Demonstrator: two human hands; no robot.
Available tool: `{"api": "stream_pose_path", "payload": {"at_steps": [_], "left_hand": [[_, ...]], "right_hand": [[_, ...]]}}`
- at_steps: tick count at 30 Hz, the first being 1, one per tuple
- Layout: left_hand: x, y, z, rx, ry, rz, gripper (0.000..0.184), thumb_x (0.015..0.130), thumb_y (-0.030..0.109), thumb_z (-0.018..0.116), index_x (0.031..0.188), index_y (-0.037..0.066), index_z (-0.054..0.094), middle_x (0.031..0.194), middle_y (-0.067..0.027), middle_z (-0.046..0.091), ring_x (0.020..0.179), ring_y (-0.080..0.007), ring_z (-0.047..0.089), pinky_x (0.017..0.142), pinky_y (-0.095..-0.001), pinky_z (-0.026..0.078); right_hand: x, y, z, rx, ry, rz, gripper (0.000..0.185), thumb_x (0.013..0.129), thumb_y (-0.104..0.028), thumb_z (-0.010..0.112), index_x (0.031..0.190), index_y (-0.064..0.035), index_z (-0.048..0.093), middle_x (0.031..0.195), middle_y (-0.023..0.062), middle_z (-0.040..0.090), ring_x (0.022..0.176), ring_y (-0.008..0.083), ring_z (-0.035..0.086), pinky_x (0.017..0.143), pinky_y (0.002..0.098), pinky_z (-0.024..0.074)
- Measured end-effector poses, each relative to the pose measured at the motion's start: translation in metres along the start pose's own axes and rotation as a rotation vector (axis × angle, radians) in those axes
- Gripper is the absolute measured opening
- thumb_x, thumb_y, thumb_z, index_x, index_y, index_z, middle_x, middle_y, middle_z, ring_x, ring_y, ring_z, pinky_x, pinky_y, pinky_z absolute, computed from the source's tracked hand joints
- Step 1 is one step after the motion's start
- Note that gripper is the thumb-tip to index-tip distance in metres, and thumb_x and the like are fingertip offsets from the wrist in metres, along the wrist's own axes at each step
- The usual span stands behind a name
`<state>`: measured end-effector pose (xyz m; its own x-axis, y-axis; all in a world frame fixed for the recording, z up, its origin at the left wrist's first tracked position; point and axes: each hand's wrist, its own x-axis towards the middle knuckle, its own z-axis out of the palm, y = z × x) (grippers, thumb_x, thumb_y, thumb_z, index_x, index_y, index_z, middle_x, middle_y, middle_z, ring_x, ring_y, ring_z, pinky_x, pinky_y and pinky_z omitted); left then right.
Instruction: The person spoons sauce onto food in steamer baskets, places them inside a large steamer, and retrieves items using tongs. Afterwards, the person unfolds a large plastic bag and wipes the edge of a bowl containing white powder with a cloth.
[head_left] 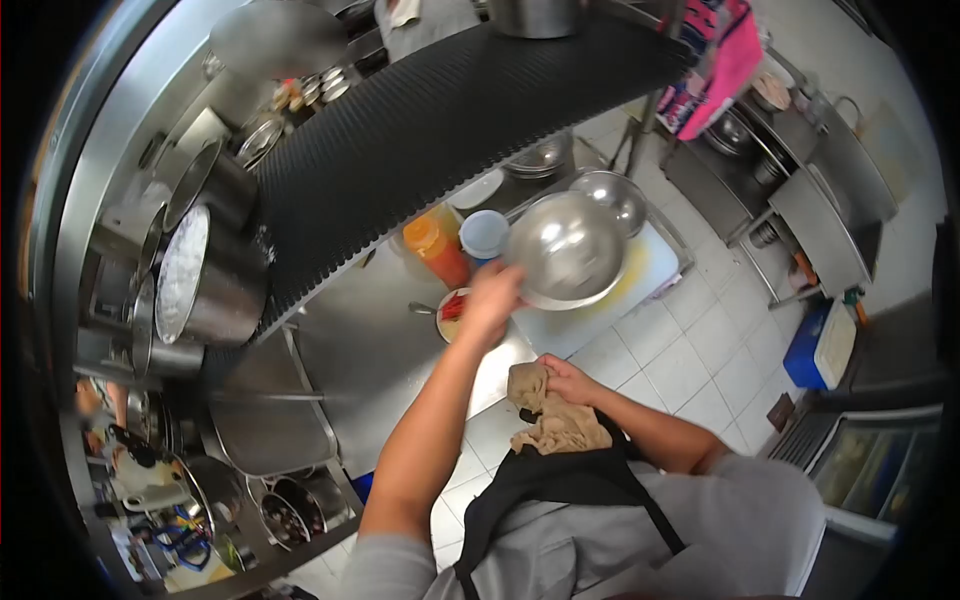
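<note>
My left hand [495, 297] grips the edge of a shiny metal bowl [567, 250], held over a pale cutting board [650, 265] with a yellow stain. Close to my body, my right hand [568, 381] is closed on a beige cloth [560, 425], which hangs in folds before my black apron. Beside the left hand stand an orange squeeze bottle [437, 250] and a tub with a light blue lid [484, 235]. A small bowl [452, 316] with something red in it is partly hidden behind the left wrist. Another metal bowl [612, 200] sits beyond the held one.
A black ribbed shelf [430, 120] crosses above the steel counter [350, 330]. Large pots [225, 290] stand at the left. Steel shelving [810, 215] and a blue and white cooler [820, 345] are at the right. Another person [425, 25] is partly visible at the top.
</note>
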<state>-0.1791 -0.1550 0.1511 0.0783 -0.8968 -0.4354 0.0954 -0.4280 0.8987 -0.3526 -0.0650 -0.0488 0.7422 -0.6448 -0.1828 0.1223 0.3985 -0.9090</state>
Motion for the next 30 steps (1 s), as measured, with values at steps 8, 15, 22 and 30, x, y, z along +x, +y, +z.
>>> {"api": "stream_pose_path", "payload": {"at_steps": [8, 15, 22, 30], "left_hand": [[0.187, -0.027, 0.117, 0.330, -0.001, 0.043, 0.033, 0.083, 0.019, 0.061, 0.105, -0.006, 0.059, 0.103, -0.0236, 0.065, 0.082, -0.0368, 0.068, 0.068, -0.0400, 0.057], [0.013, 0.025, 0.056, 0.606, 0.209, 0.570, 0.036, 0.088, 0.029, 0.062, 0.106, -0.002, 0.058, 0.105, -0.0247, 0.062, 0.095, -0.0375, 0.063, 0.079, -0.0430, 0.050], [-0.265, -0.064, -0.112, 0.727, 0.360, 0.498, 0.025, 0.080, 0.011, 0.072, 0.102, 0.001, 0.063, 0.100, -0.0159, 0.065, 0.089, -0.0316, 0.065, 0.077, -0.0346, 0.052], [-0.618, -0.417, -0.048, -0.031, 1.482, -0.532, 0.040, 0.092, 0.019, 0.061, 0.127, 0.000, 0.055, 0.114, -0.0144, 0.059, 0.098, -0.0215, 0.057, 0.071, -0.0353, 0.052]], "right_hand": [[0.002, -0.011, 0.032, -0.093, 0.007, 0.137, 0.052, 0.086, -0.008, 0.059, 0.135, -0.0003, 0.043, 0.128, 0.0123, 0.054, 0.117, 0.0197, 0.052, 0.097, 0.0326, 0.0432], [0.067, -0.041, 0.112, -0.628, -0.317, -0.214, 0.047, 0.085, -0.022, 0.066, 0.125, -0.0023, 0.049, 0.125, 0.0155, 0.051, 0.114, 0.0287, 0.053, 0.093, 0.0375, 0.0446], [0.256, 0.017, 0.207, -1.495, 0.251, -0.383, 0.043, 0.083, -0.019, 0.054, 0.121, 0.0006, 0.050, 0.121, 0.0285, 0.046, 0.120, 0.0480, 0.040, 0.105, 0.0563, 0.0291], [0.453, 0.060, 0.300, -1.643, -0.242, -0.460, 0.051, 0.088, -0.043, 0.051, 0.123, -0.0075, 0.058, 0.137, 0.0174, 0.046, 0.134, 0.0363, 0.033, 0.107, 0.0538, 0.0264]]}}
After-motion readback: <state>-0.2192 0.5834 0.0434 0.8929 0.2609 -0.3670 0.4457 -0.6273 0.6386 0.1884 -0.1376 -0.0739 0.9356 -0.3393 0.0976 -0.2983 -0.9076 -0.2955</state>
